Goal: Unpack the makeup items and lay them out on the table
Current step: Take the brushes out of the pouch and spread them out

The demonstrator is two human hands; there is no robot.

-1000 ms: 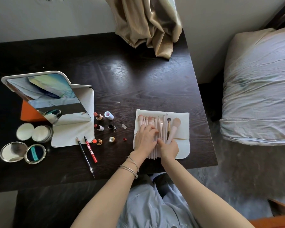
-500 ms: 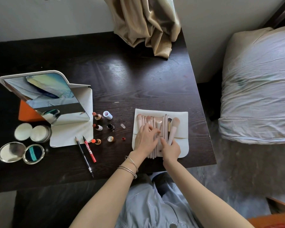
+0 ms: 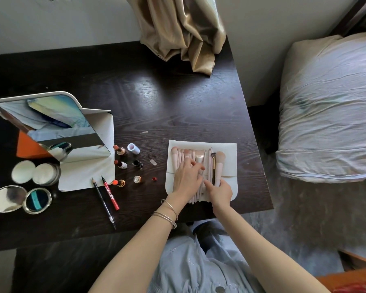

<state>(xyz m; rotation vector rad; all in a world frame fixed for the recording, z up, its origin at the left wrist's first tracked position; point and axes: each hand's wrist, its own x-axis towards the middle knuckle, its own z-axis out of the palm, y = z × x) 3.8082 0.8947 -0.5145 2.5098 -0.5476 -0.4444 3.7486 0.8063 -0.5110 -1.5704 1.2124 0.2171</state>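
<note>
- Compared with a second ago, the left hand (image 3: 187, 178) has slid a little to the right across the row of brushes (image 3: 195, 163); its fingers are now spread loosely over the pink handles, pressing rather than gripping.
- The right hand (image 3: 220, 192) has stayed at the lower ends of the handles, fingers bent toward a handle near the dark brush (image 3: 213, 166). It looks like a pinch, though the view is too small to be sure anything is truly held.
- The brushes have not left their place: they lie side by side on the opened white pouch (image 3: 228, 153) near the right front of the table (image 3: 178, 102).
- The lipsticks (image 3: 119, 150), the two pencils (image 3: 107, 197), the round mirror (image 3: 19, 198) and the standing mirror (image 3: 51, 123) are where they were, on the left.
- Judged from this, most items are already laid out, and the brushes are the last lot. The hands seem to be sorting or loosening them, not yet lifting one clear.
</note>
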